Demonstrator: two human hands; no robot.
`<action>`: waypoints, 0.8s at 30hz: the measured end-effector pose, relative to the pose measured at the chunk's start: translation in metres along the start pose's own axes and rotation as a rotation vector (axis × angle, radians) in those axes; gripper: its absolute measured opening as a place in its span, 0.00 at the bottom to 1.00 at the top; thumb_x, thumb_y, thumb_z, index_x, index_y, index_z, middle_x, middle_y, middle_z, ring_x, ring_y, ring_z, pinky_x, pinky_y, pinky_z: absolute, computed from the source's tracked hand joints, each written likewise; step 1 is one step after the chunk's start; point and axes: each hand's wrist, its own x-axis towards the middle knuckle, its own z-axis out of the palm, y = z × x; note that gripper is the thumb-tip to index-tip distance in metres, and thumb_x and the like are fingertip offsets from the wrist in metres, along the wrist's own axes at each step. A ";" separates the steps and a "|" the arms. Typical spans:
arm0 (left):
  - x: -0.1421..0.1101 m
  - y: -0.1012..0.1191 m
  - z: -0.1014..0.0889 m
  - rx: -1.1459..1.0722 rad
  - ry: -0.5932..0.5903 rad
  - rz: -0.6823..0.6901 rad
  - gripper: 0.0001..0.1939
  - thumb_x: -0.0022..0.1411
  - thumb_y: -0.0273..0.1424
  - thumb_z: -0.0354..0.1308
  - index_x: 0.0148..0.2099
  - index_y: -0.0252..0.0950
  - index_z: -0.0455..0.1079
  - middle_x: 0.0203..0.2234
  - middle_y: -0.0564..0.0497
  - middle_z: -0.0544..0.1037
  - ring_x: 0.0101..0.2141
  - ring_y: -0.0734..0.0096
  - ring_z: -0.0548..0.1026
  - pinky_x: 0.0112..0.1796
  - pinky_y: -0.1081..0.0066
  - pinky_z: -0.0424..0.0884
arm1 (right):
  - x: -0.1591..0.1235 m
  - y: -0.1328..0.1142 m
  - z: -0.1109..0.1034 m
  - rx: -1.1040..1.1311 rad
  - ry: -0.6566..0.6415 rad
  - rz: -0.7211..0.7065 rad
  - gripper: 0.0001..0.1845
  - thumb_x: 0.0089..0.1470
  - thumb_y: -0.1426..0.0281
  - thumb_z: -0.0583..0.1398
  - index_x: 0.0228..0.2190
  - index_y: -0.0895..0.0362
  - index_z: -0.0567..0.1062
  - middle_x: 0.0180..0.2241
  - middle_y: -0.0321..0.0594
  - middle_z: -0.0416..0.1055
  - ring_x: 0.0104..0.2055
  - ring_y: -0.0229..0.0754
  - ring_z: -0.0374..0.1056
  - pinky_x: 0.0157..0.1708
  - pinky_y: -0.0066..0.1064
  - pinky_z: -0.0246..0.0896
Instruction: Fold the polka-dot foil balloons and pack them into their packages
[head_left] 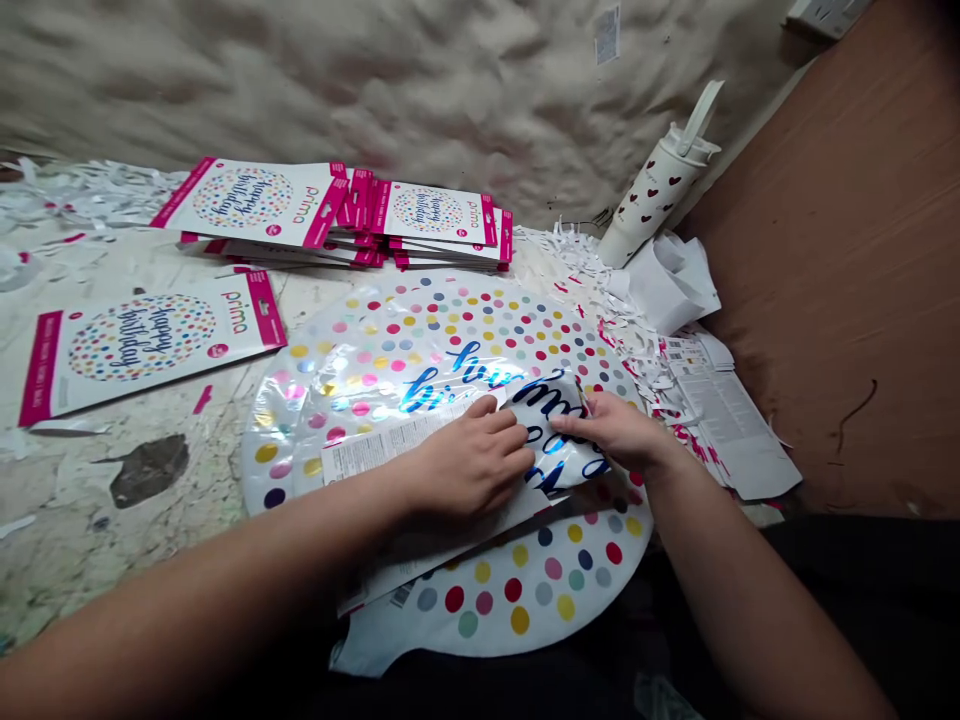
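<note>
A round foil balloon (442, 350) with multicoloured dots and blue "happy birthday" lettering lies flat in front of me, its near part folded over. My left hand (469, 465) presses down on the fold and on a long white printed paper card (382, 450), which runs under the palm. My right hand (607, 430) grips the folded foil edge (551, 430) from the right. The forearms hide the balloon's lower middle.
Stacks of packaged balloons (330, 210) lie at the back, with one packet (150, 345) to the left. Shredded white paper (592, 270), printed sheets (727, 420) and a heart-patterned bottle (652, 195) sit on the right, beside a brown board (825, 200). The stained surface (90, 520) is littered.
</note>
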 end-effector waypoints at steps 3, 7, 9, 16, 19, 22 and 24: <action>-0.001 -0.003 0.000 -0.008 0.019 -0.057 0.07 0.59 0.30 0.45 0.33 0.35 0.63 0.31 0.48 0.69 0.34 0.64 0.64 0.41 0.60 0.55 | 0.001 -0.006 0.008 0.031 0.189 -0.098 0.14 0.39 0.65 0.67 0.27 0.58 0.71 0.22 0.33 0.71 0.22 0.33 0.66 0.22 0.25 0.61; -0.001 -0.004 -0.001 -0.002 0.038 -0.082 0.07 0.59 0.30 0.45 0.34 0.35 0.63 0.31 0.47 0.70 0.34 0.63 0.63 0.42 0.58 0.55 | 0.007 0.000 0.040 0.029 0.302 -0.145 0.12 0.37 0.68 0.67 0.24 0.58 0.71 0.18 0.31 0.68 0.19 0.32 0.62 0.19 0.24 0.58; -0.002 -0.004 -0.001 -0.016 0.038 -0.067 0.06 0.58 0.30 0.46 0.34 0.35 0.63 0.33 0.46 0.70 0.35 0.62 0.63 0.42 0.58 0.55 | 0.013 0.004 0.056 -0.031 0.199 -0.102 0.09 0.38 0.69 0.65 0.24 0.59 0.72 0.17 0.31 0.67 0.17 0.31 0.60 0.17 0.24 0.55; -0.005 -0.009 -0.011 0.071 0.140 -0.204 0.09 0.59 0.31 0.44 0.34 0.34 0.63 0.31 0.45 0.69 0.35 0.59 0.64 0.41 0.55 0.57 | -0.006 0.006 0.050 -0.019 0.319 -0.314 0.27 0.38 0.67 0.68 0.43 0.56 0.70 0.35 0.39 0.72 0.33 0.37 0.69 0.33 0.30 0.67; -0.006 -0.002 -0.027 0.155 0.338 -0.250 0.07 0.59 0.29 0.45 0.36 0.35 0.63 0.33 0.44 0.70 0.38 0.57 0.65 0.41 0.54 0.58 | -0.024 0.003 0.065 0.061 0.105 -0.315 0.26 0.37 0.66 0.69 0.41 0.56 0.72 0.33 0.39 0.74 0.36 0.43 0.71 0.37 0.36 0.68; -0.014 0.010 -0.050 0.150 0.672 -0.344 0.13 0.59 0.29 0.49 0.47 0.39 0.61 0.46 0.45 0.67 0.50 0.54 0.62 0.49 0.51 0.55 | -0.037 -0.007 0.083 0.121 0.187 -0.550 0.11 0.49 0.65 0.63 0.36 0.55 0.75 0.33 0.39 0.75 0.39 0.44 0.71 0.41 0.38 0.66; -0.022 0.017 -0.064 -0.065 0.775 -0.482 0.22 0.59 0.31 0.50 0.56 0.43 0.53 0.54 0.48 0.61 0.56 0.53 0.56 0.52 0.51 0.52 | -0.043 -0.017 0.087 0.106 0.325 -0.721 0.09 0.52 0.66 0.60 0.37 0.52 0.75 0.37 0.38 0.75 0.43 0.45 0.70 0.45 0.39 0.65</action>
